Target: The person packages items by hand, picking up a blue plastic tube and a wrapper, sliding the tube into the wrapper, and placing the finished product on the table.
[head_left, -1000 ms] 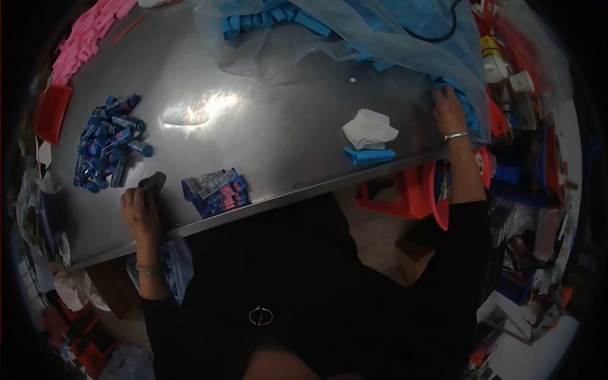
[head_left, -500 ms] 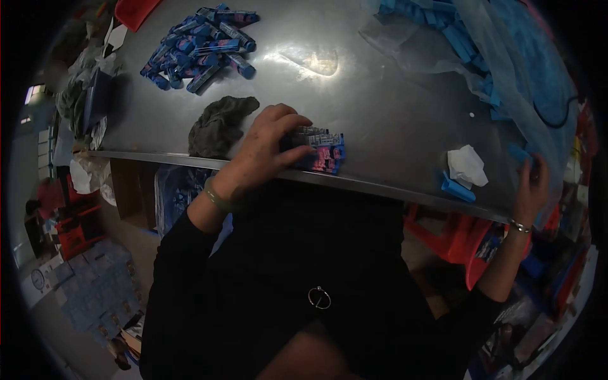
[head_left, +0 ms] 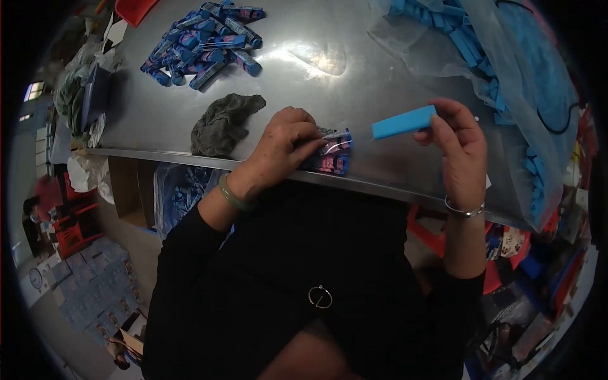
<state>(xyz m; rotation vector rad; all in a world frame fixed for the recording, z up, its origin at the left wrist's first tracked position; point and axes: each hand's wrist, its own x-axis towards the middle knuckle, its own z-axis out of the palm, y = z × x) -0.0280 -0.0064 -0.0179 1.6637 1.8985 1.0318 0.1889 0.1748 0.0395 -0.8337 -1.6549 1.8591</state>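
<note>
The right hand grips a blue stick above the metal table, just beside the label stack at the table's near edge. The left hand pinches a label from that stack, beside a grey rag.

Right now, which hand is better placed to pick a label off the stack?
Probably the left hand: its fingertips already pinch the top label on the label stack. The right hand holds a blue bar.
</note>
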